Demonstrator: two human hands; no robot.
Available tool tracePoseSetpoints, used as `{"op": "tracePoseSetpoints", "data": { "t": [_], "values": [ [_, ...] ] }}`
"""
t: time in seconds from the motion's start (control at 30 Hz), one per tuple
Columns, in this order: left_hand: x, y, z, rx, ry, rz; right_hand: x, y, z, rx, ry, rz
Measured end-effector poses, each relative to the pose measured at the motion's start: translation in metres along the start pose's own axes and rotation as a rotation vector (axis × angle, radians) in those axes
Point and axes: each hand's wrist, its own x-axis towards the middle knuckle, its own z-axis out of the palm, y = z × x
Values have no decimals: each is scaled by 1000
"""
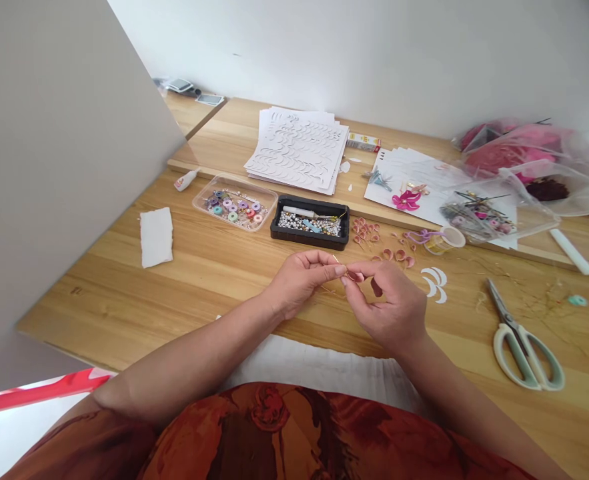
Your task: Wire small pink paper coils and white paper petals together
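Note:
In front of my body, my two hands meet at the fingertips over the wooden table. My left hand (307, 280) pinches a thin gold wire (335, 259) between thumb and index finger. A small pink petal (356, 276) with a gold edge sits in the fingertips of my right hand (391, 303), partly hidden by them. Just beyond the hands lie several pink petal loops (365, 231) and larger curled pink pieces (399, 255). White paper crescents (435, 285) lie right of my right hand. A black tray (310, 239) of beads stands beyond my left hand.
Scissors (524, 347) lie at the right, near loose gold wire (539, 293). A clear box (209, 215) of thread spools, a glue bottle (186, 180) and a white cloth (156, 237) are at the left. Cut paper sheets (299, 150), a wire spool (444, 240) and plastic bags (524, 160) lie farther back.

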Motion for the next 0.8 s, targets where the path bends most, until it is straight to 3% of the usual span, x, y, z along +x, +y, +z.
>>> {"op": "tracePoseSetpoints", "data": {
  "t": [0.13,0.2,0.3,0.4,0.53,0.63,0.8],
  "values": [
    [0,0,-1,61,-5,36,-1,0,0,-6,8,-68],
    [0,-1,-3,99,-7,78,-1,-2,-1,45,-6,28],
    [1,-4,-8,142,-46,134,1,-5,-3,283,-111,388],
    [3,-7,-10,148,-116,165,7,-4,-3,689,-245,757],
    [3,-8,-9,86,-154,169,11,1,-1,1041,-352,1049],
    [2,-5,-5,40,-104,127,9,2,-1,969,-353,965],
    [0,-3,-3,-7,-1,42,2,-4,-2,413,-148,428]
  ]
}}
